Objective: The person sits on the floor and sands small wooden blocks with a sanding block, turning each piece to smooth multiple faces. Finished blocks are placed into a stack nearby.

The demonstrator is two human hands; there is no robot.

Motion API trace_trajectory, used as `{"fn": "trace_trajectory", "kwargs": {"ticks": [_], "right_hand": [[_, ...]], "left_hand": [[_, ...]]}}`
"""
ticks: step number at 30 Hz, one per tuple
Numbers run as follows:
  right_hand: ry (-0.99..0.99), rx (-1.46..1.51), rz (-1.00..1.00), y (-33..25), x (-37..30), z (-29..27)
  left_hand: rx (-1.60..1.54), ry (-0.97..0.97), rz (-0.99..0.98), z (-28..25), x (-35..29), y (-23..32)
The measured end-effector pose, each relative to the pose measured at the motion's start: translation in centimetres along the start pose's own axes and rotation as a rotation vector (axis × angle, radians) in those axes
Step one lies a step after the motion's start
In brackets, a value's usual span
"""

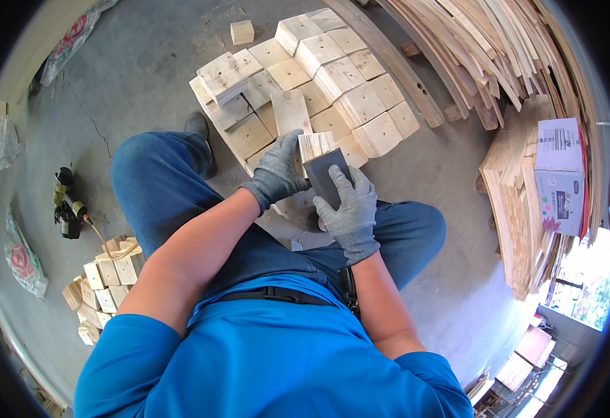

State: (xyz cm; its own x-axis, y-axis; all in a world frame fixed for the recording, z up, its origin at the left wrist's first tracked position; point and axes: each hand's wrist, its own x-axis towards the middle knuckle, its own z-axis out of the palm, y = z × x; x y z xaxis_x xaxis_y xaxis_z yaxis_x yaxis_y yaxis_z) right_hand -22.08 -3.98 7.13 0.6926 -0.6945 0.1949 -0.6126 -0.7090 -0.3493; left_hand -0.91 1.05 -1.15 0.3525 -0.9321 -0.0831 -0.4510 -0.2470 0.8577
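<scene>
Block (316,144): pale wood, held before the body at the near edge of the stack (383,136); contact with it, cannot tell; left hand (275,174) grasping its left side, presumably to steady it
Pad (326,177): dark, flat, overlapping the block's near part; right hand (352,209) gripping it, fingers spread on top, likely for even pressure
Stack: stepped rows of blocks, probably set there for short reach
Edges: boards (486,42) bound the stack's far right; knees flank the hands closely
Room: floor (455,188) between right knee (416,233) and carton (559,174); tool (61,198) well apart, left
</scene>
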Motion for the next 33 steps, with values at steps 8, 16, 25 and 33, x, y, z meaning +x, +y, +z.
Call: {"fn": "trace_trajectory", "kwargs": {"ticks": [8, 16, 25, 33], "right_hand": [[-0.052, -0.079, 0.136, 0.2, 9.6, 2.3], [-0.068, -0.100, 0.126, -0.9, 6.5, 1.2], [-0.011, -0.149, 0.085, -1.1, -1.0, -0.5], [0.022, -0.152, 0.101, -2.7, 10.0, 3.5]], "left_hand": [[-0.036, 0.011, 0.033, 0.1, 0.2, -0.3], [0.019, 0.055, 0.065, 0.5, -0.1, -0.9], [0.047, 0.052, 0.125, 0.2, -0.2, -0.3], [0.032, 0.099, 0.130, 0.6, -0.1, -1.0]]}}
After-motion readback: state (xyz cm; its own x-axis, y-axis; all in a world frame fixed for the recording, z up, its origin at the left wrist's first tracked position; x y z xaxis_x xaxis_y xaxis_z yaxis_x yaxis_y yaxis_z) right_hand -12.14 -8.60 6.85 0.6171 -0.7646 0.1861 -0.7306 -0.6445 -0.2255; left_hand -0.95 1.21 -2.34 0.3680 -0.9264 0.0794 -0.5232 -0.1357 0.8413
